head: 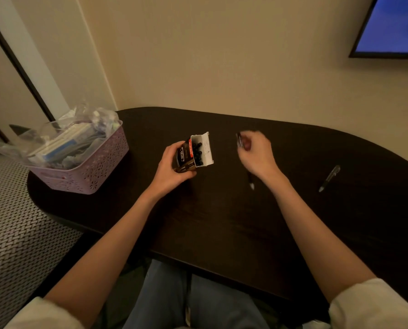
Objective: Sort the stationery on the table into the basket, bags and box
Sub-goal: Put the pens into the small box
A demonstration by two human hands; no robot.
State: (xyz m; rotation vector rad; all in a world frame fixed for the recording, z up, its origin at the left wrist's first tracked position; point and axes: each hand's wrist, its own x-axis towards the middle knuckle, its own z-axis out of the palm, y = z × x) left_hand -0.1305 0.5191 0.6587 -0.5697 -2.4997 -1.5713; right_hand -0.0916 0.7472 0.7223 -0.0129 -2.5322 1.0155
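Cardboard pen box waits, open mouth toward the pen hand

Cardboard box (194, 153), flap up and dark pens inside, is gripped by the left hand (174, 168) on the table (222, 222). Right hand (255, 150) — blurred — pinches a pen (239, 140) just right of the box mouth. Two more pens lie nearer that hand: one (251, 181) below its wrist, one (329, 178) farther right, both angled toward the person — the basket (98, 167) sits far left

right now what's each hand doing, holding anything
Left hand: holding the open pen box.
Right hand: fingers curled round a pen, blurred.
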